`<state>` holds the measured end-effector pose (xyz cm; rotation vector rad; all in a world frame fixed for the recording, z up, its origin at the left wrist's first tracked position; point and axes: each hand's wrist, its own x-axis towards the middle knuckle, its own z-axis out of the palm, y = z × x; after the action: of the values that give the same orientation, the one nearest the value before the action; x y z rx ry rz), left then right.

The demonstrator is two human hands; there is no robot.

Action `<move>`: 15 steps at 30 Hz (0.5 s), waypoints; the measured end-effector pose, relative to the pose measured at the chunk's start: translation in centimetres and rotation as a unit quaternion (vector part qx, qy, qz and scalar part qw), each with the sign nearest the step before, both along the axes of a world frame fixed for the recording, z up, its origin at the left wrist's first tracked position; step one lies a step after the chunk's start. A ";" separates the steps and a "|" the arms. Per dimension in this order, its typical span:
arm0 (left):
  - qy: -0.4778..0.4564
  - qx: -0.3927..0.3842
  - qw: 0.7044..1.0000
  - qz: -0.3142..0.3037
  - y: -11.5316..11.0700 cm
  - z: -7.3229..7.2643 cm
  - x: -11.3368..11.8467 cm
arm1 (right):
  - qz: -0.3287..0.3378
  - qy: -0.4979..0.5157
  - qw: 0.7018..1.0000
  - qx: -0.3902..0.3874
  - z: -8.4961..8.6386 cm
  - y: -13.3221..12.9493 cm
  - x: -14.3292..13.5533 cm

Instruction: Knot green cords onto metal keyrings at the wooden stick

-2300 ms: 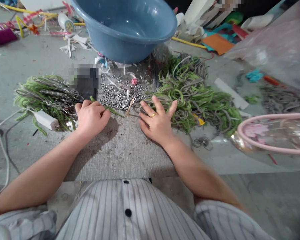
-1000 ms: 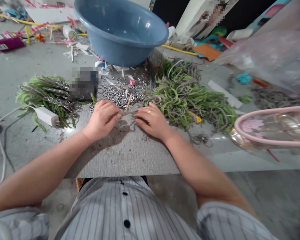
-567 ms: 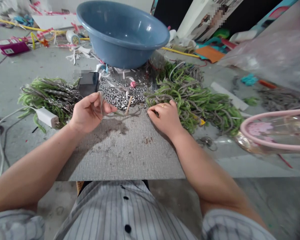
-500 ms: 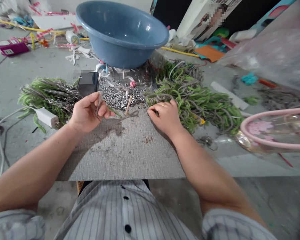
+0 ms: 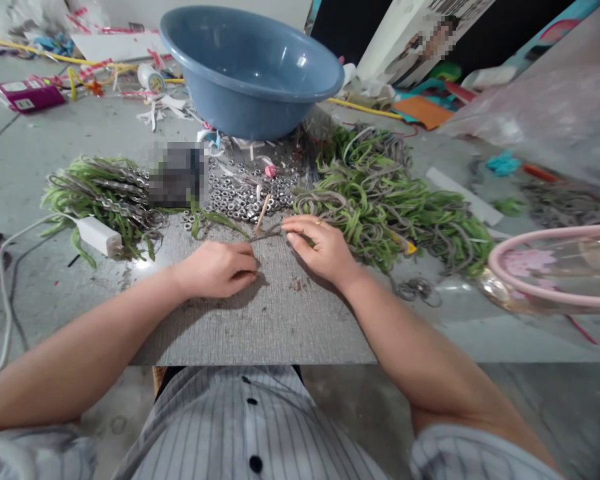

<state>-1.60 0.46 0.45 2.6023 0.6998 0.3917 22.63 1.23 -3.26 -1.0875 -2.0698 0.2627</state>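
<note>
My left hand [image 5: 219, 268] is closed low over the board, its knuckles up and its fingertips mostly hidden. My right hand [image 5: 323, 248] is pinched, thumb against fingers. Between them runs a thin grey and green cord [image 5: 267, 233]; its grey part reaches the right fingertips, and its near end meets the left fingers. The green part [image 5: 225, 221] trails back to the left. Just behind the cord a small wooden stick [image 5: 263, 212] leans upright. Many metal nuts [image 5: 230, 197] lie spread beyond it. To the right of my right hand sits a heap of green and grey cords [image 5: 380, 200].
A large blue basin [image 5: 260, 110] stands at the back. On the left are a bundle of green cords with metal chains [image 5: 100, 183] and a white charger [image 5: 99, 235] with its cable. A pink-rimmed clear bag [image 5: 555, 267] lies at right. Plastic wrapping [image 5: 545, 127] rises behind.
My left hand has come down and right from its raised position, turning knuckles up beside the cord. My right hand has moved slightly left, to the cord's grey part.
</note>
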 end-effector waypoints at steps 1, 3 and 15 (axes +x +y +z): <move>0.021 0.026 0.999 -0.004 -0.1 -0.2 0.0 | 0.008 0.005 1.000 -0.010 -0.2 0.1 0.0; 0.040 0.053 0.998 -0.004 -0.2 -0.3 -0.1 | 0.002 0.009 1.000 -0.020 -0.6 0.5 0.3; 0.026 0.016 0.999 -0.020 0.0 0.5 -0.2 | -0.266 -0.042 0.962 -0.045 -1.9 3.2 4.0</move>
<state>-1.78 0.49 0.91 2.6609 0.6629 0.3261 26.63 4.38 -5.15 -1.6845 -1.7653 0.0414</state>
